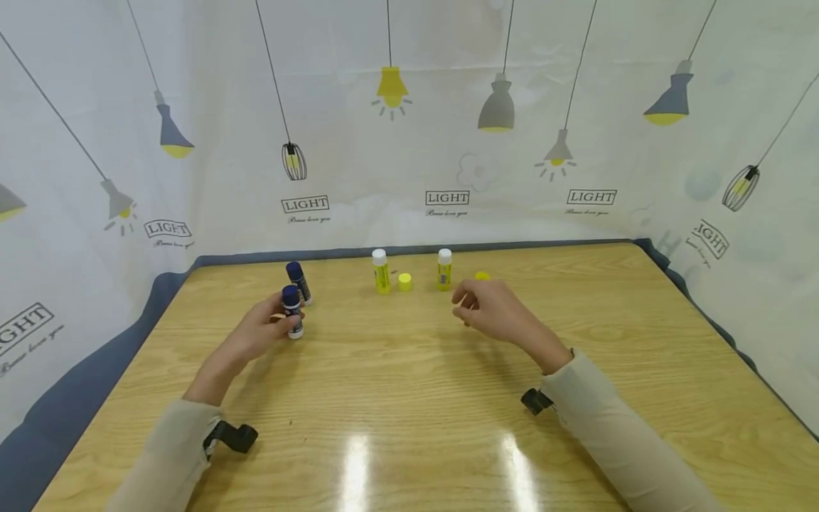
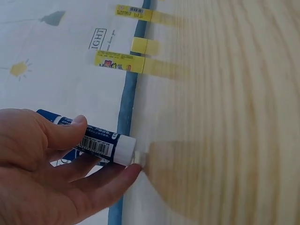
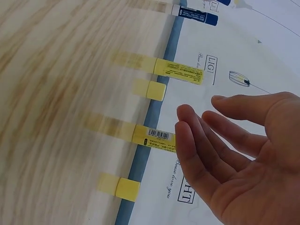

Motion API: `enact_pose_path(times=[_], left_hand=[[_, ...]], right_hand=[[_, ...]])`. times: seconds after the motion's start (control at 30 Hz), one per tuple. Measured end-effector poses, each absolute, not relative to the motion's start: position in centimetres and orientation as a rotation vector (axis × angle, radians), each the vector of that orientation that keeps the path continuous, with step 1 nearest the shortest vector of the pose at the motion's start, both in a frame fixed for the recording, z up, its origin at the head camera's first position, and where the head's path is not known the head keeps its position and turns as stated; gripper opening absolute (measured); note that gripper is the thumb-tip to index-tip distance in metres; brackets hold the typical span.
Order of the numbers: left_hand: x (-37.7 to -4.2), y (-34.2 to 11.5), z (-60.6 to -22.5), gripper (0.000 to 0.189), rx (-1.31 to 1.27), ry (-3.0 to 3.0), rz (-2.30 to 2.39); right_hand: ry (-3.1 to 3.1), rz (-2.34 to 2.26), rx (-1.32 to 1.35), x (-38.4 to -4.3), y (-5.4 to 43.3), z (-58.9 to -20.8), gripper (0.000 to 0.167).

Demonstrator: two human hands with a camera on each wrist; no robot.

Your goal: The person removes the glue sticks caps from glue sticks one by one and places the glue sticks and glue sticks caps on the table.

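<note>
My left hand (image 1: 256, 331) grips a dark blue glue stick (image 1: 293, 317) with a white base, its thumb across the label in the left wrist view. The stick is upright, blue cap on top. Just behind it stands a second blue glue stick (image 1: 301, 284), partly covered by the first. My right hand (image 1: 498, 311) holds nothing; its fingers are loosely bent. It hovers in front of and between a yellow glue stick (image 1: 444, 274) with a white top and a yellow cap (image 1: 483, 275), which it partly hides in the head view.
Another yellow glue stick (image 1: 382, 276) with a white top stands near the table's back edge, a yellow cap (image 1: 405, 283) beside it. A light cloth (image 1: 397, 156) printed with lamps hangs behind the wooden table (image 1: 397, 384). Cameras are strapped to both wrists.
</note>
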State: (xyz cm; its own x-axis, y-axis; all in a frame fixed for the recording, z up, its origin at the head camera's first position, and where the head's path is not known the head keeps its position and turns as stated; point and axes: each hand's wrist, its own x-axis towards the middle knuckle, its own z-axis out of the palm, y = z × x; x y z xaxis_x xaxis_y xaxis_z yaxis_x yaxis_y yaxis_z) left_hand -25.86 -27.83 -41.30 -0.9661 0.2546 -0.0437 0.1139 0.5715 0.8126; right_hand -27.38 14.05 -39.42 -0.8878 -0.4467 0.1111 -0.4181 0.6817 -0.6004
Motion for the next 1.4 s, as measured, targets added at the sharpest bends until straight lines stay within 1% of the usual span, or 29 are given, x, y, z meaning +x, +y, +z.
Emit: enact_pose_path(times=[0.13, 0.23, 0.47, 0.53, 0.77, 1.03, 1.4], left_hand=[[-25.7, -26.9, -41.0, 0.052, 0.303, 2.636, 1.343], [-25.7, -26.2, -41.1, 0.049, 0.289, 2.631, 1.363], [-25.7, -24.3, -41.5, 0.056, 0.253, 2.612, 1.383], [-25.8, -23.6, -41.6, 0.054, 0.256, 2.617, 1.382], [-26.4, -21.4, -42.1, 0.039, 0.271, 2.649, 1.393], [-27.0, -18.6, -42.0, 0.040, 0.274, 2.666, 1.345], [-27.8, -14.3, -42.5, 0.041, 0.323, 2.617, 1.334]], right_hand=[[2.831, -0.999, -0.740, -27.3, 14.3, -39.3, 0.021], [2.837, -0.995, -0.735, -27.3, 14.4, -39.3, 0.021], [2.831, -0.990, -0.727, -27.4, 14.5, -39.1, 0.021], [2.833, -0.990, -0.726, -27.5, 14.5, -39.0, 0.022], [2.834, -0.996, -0.733, -27.5, 14.5, -38.8, 0.022], [2.821, -1.004, -0.736, -27.5, 14.6, -38.8, 0.021], [2.735, -1.050, -0.773, -27.3, 14.5, -38.8, 0.027]])
